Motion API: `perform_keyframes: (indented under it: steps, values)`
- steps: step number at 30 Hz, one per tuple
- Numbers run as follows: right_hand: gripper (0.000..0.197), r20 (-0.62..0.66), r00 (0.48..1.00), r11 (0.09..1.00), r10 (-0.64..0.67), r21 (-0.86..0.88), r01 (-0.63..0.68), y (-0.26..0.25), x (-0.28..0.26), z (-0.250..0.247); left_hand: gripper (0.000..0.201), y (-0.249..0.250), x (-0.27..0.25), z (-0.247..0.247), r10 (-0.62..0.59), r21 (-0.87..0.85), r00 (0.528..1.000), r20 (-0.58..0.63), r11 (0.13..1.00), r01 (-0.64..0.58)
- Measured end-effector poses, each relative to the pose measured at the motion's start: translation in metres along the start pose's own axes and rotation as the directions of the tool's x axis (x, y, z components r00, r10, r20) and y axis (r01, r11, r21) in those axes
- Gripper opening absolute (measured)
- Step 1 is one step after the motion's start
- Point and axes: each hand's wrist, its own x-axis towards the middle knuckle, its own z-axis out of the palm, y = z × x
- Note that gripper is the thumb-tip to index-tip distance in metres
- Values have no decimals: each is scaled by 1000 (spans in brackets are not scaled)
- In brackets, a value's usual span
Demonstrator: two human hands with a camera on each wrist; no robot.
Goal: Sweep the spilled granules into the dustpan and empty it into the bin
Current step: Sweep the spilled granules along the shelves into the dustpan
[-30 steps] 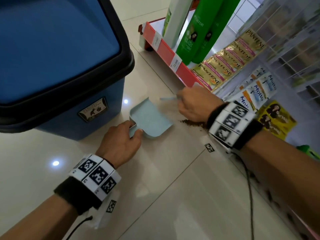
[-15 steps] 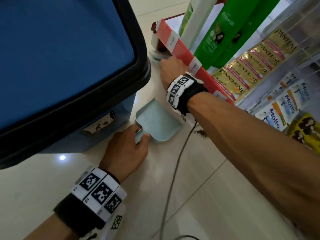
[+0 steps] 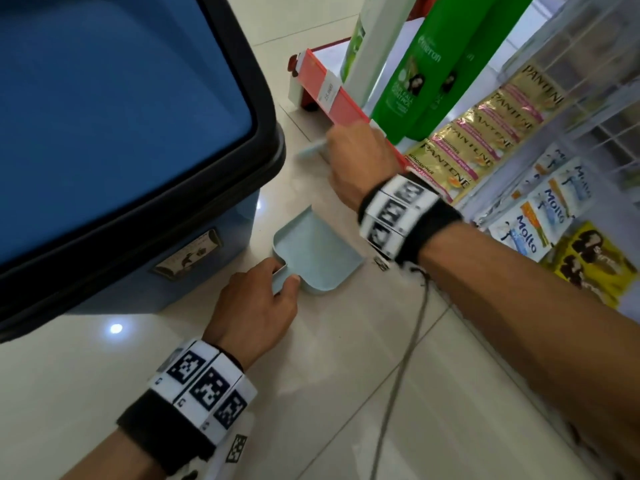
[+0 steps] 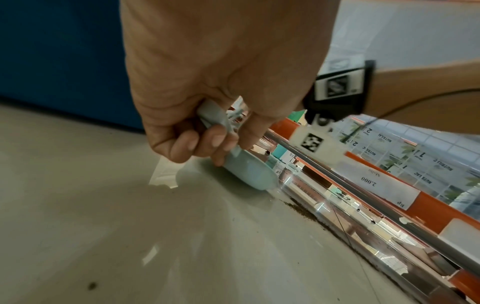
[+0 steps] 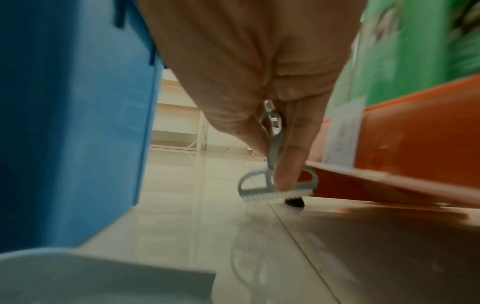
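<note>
A pale blue dustpan (image 3: 320, 251) lies flat on the tiled floor beside the bin; my left hand (image 3: 254, 308) grips its short handle (image 4: 215, 117). Beyond the pan's far edge, my right hand (image 3: 360, 164) holds a small pale blue hand brush (image 5: 275, 185), white bristles down on the floor by the shelf base. Brown granules (image 4: 303, 211) lie in a thin line along the foot of the shelf, seen in the left wrist view. The big blue bin (image 3: 104, 140) with a black rim stands at the left.
A red-edged shop shelf (image 3: 332, 95) with green shampoo bottles (image 3: 415, 71) and hanging sachets (image 3: 485, 133) runs along the right. A wrist cable (image 3: 401, 372) trails over the floor tiles. Open floor lies in front of the pan.
My right hand with the brush has drawn back along the shelf base toward the dustpan, after reaching far forward from the granule pile. The left hand keeps holding the pan still.
</note>
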Motion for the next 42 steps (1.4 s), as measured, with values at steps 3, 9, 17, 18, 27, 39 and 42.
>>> perform_keyframes:
  steps: [3, 9, 17, 18, 27, 39, 42]
  values:
    - [25, -80, 997, 1000, -14, 16, 15, -16, 44, 12, 25, -7, 0, 1, -17, 4, 1000, -20, 1000, 17]
    - [30, -6, 999, 999, 49, -5, -49, -21, 77, 24, 24, -18, -3, 1, -30, 16, 998, -62, 999, 31]
    - [21, 103, 995, 995, 18, 94, -28, 11, 26, -1, 29, -12, -1, -2, -41, -66, 999, -25, 997, 39]
    - [21, 80, 997, 992, -1, 129, -9, 10, 26, -6, 28, -10, -1, -2, -34, -69, 999, -23, 997, 33]
    - [25, 77, 996, 998, -43, 39, 40, -34, 102, 18, 34, -9, 3, 0, -133, -12, 991, -20, 991, 133]
    - [12, 417, 909, 991, 17, -126, 39, 25, -30, -26, 24, -12, -29, -1, -24, -85, 1000, 0, 996, 24]
    - [14, 394, 919, 996, -13, -77, 47, 35, -46, -38, 23, -14, -38, 1, -29, -29, 1000, 4, 999, 29]
